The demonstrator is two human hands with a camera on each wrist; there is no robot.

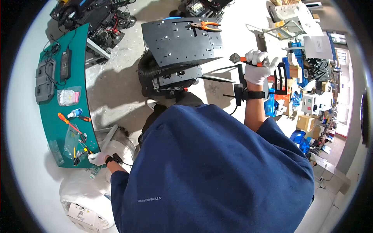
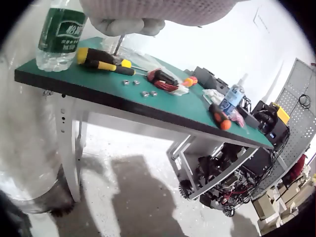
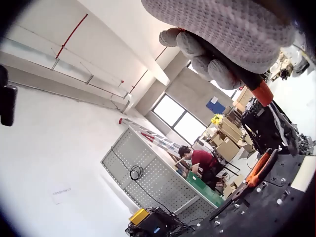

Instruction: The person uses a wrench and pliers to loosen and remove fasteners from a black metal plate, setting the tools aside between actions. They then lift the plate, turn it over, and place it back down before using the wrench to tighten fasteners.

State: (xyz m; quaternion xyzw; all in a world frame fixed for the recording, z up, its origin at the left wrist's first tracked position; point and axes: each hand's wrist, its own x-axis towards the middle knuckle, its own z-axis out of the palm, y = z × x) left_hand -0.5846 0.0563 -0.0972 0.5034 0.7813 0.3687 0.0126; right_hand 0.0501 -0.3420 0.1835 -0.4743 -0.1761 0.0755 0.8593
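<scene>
My gloved left hand is at the near corner of the green table. In the left wrist view its curled fingers hold a thin metal rod pointing down, above a yellow-black screwdriver. Several small nuts lie beside it. My gloved right hand grips an orange-black adjustable wrench, its head to the left of the hand. Below the wrench in the right wrist view, orange-handled pliers rest on a black panel fitted with several bolts.
A water bottle stands at the table's end. An orange-handled tool, a blue-labelled bottle and bagged gloves are farther along. Another person is in the background. Boxes fill the right side.
</scene>
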